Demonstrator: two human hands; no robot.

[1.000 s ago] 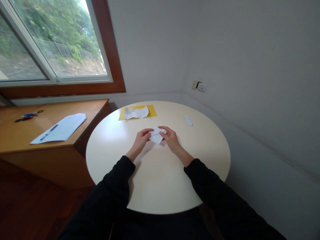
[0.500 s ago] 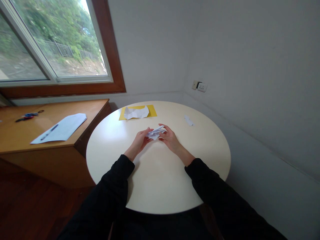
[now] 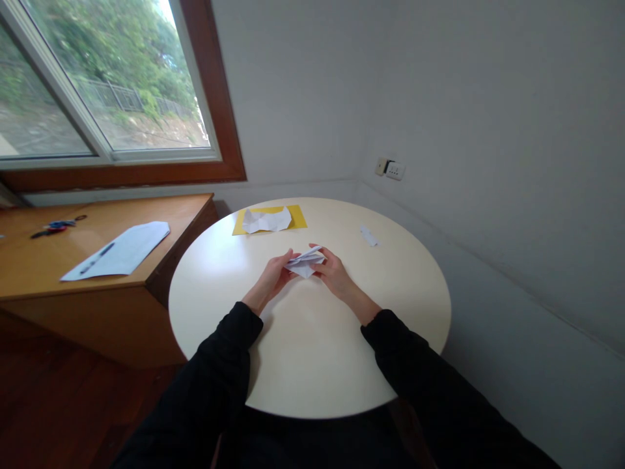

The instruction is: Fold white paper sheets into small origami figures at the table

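A folded white paper (image 3: 305, 264) with several layers is held over the middle of the round cream table (image 3: 312, 365). My left hand (image 3: 277, 272) grips its left end, thumb on top. On the right end, my right hand (image 3: 334, 271) is closed with its fingers around the paper's edge. One flap of the paper points down toward me, and a narrow layer slants up to the right. The fingertips behind the paper are partly hidden.
At the table's far side, a creased white sheet (image 3: 266, 220) lies on a yellow sheet (image 3: 299, 216). A small white paper strip (image 3: 368, 236) lies at the far right. To the left stands a wooden desk (image 3: 185, 215) with paper sheets (image 3: 139, 244), a pen (image 3: 97, 257) and scissors (image 3: 53, 228).
The lower flap of the folded paper has come down toward me and shows a wider face. Both hands stay in nearly the same place, still holding it.
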